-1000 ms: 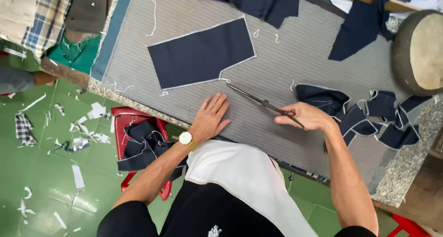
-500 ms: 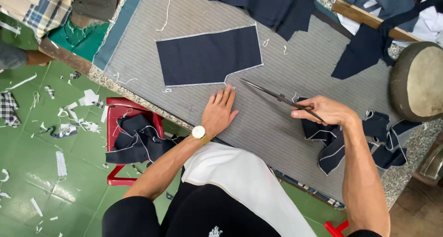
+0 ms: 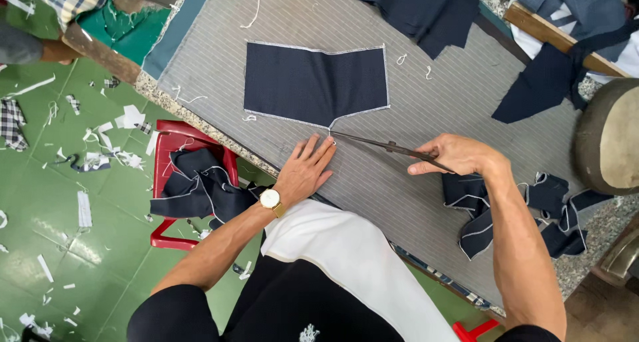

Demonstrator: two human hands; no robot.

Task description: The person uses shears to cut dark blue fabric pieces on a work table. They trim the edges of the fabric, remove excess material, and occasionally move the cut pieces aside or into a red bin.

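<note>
Grey striped cloth (image 3: 426, 102) lies under your flat, open left hand (image 3: 307, 172); your right hand (image 3: 459, 157) grips scissors (image 3: 383, 144), tips beside the navy piece (image 3: 313, 82).

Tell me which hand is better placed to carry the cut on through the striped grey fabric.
Right. The right hand already grips the scissors, blades pointing at the navy piece's notch. The left hand lies flat on the striped grey fabric, likely only steadying it.

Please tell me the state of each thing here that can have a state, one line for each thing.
Scissors: held in the right hand, tips at the navy piece's lower corner.
Navy piece: flat on the striped cloth.
Left hand: pressed flat on the striped cloth.
Red stool: holds navy scraps.
</note>
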